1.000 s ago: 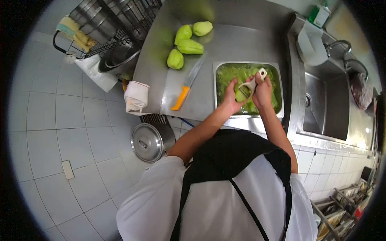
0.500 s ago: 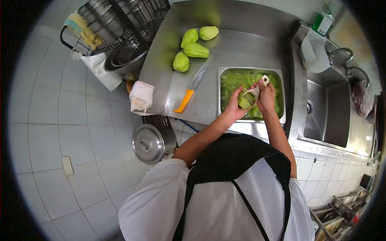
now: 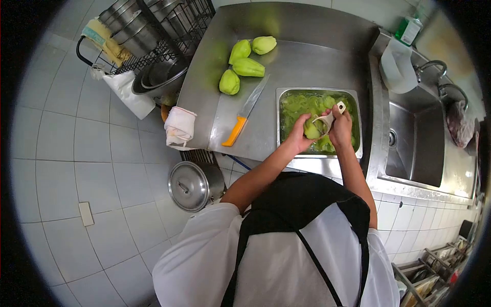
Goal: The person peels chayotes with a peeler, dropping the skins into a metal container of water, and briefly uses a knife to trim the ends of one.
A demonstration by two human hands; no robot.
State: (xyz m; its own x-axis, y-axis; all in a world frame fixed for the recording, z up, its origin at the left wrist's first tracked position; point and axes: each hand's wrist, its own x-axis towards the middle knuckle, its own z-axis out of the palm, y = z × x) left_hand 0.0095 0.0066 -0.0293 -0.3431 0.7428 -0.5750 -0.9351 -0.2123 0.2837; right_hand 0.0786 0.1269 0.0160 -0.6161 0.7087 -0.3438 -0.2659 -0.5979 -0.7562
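Over a steel pan (image 3: 280,123) of water and green pieces, my left hand (image 3: 298,135) is wrapped round a green chayote (image 3: 311,129). My right hand (image 3: 340,128) grips a pale-handled peeler (image 3: 340,107), its head at the chayote's right side. Whether the blade touches the skin is too small to tell. Left of the pan lies a knife with an orange handle (image 3: 235,131), blade pointing away from me. Beyond the knife, several whole chayotes (image 3: 248,67) rest on the steel counter (image 3: 307,64).
A folded cloth (image 3: 180,126) sits on the counter's left edge, with a lidded pot (image 3: 189,185) below. The sink (image 3: 415,140), with faucets and a white container (image 3: 398,67), is at right. A wire rack (image 3: 153,59) with steel pots stands at upper left.
The peeler's head has shifted slightly on the chayote, and its handle has tipped a little to the right. Both hands keep their grip over the pan.
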